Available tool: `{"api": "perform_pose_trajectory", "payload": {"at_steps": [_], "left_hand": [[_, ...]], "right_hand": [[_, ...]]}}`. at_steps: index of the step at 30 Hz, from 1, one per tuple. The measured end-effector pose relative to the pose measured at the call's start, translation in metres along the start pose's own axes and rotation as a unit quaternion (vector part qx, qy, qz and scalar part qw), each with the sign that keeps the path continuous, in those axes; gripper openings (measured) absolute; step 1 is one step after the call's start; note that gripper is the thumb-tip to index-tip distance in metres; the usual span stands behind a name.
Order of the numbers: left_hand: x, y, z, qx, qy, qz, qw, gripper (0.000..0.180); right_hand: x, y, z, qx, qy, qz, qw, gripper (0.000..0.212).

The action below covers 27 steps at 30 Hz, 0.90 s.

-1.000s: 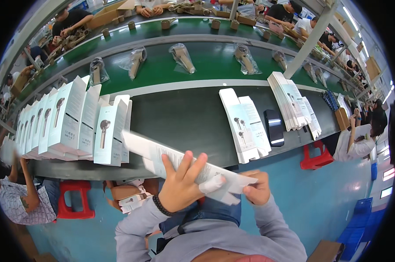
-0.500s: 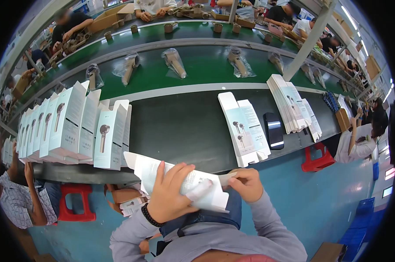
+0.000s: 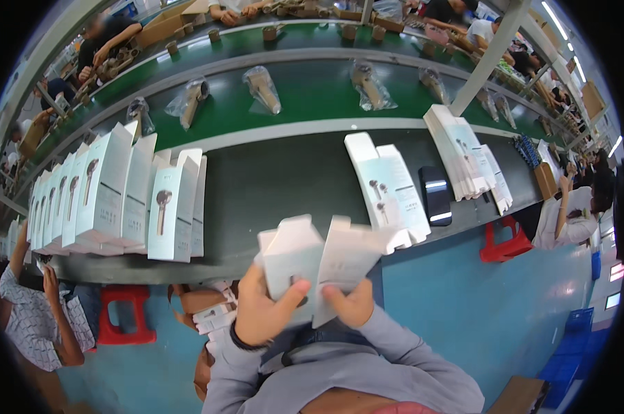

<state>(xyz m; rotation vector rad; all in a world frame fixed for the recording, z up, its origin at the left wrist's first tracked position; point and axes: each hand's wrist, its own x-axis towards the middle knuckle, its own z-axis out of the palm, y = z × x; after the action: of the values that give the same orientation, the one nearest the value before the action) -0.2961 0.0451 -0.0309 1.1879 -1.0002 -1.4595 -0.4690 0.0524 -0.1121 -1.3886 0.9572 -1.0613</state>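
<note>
Dark bench [image 3: 277,172] in a factory hall, green belt [image 3: 222,117] behind it with bagged devices [image 3: 262,90]. Row of boxes [image 3: 101,193] stands at bench left, squared up, top flaps raised where visible; can't see inside. Flat cartons at bench right: near stack [image 3: 389,193], far stack [image 3: 458,155], phone [image 3: 436,196] between them.

Carton [image 3: 294,255] is held up by the bench's front edge, about mid-bench, tilted. Left hand [image 3: 262,310] grips its left part, thumb across the near face. Right hand [image 3: 353,305] pinches the right panel [image 3: 350,261], thumb on the near face. Blurred; can't tell if both parts are one piece.

My read: left row is done as far as shape goes, tops not closed; held carton partway; both stacks left.
</note>
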Motion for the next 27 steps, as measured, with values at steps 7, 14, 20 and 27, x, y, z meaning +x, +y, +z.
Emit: {"api": "perform_pose_trajectory", "payload": {"at_steps": [7,14,20,27], "left_hand": [[0.025,-0.064,-0.005,-0.304,-0.332,0.108,0.887,0.120],[0.018,-0.069,-0.002,0.048,-0.055,0.172,0.982,0.105],[0.017,-0.082,-0.007,0.313,-0.052,0.435,0.843,0.088],[0.026,-0.053,-0.020,0.305,-0.130,0.419,0.845,0.067]], "right_hand": [[0.015,0.001,0.000,0.187,-0.129,0.088,0.970,0.067],[0.021,0.006,-0.012,0.102,-0.033,-0.108,0.988,0.103],[0.009,0.024,0.012,0.070,0.046,-0.062,0.995,0.093],[0.011,0.026,-0.001,-0.020,0.040,-0.152,0.987,0.086]]}}
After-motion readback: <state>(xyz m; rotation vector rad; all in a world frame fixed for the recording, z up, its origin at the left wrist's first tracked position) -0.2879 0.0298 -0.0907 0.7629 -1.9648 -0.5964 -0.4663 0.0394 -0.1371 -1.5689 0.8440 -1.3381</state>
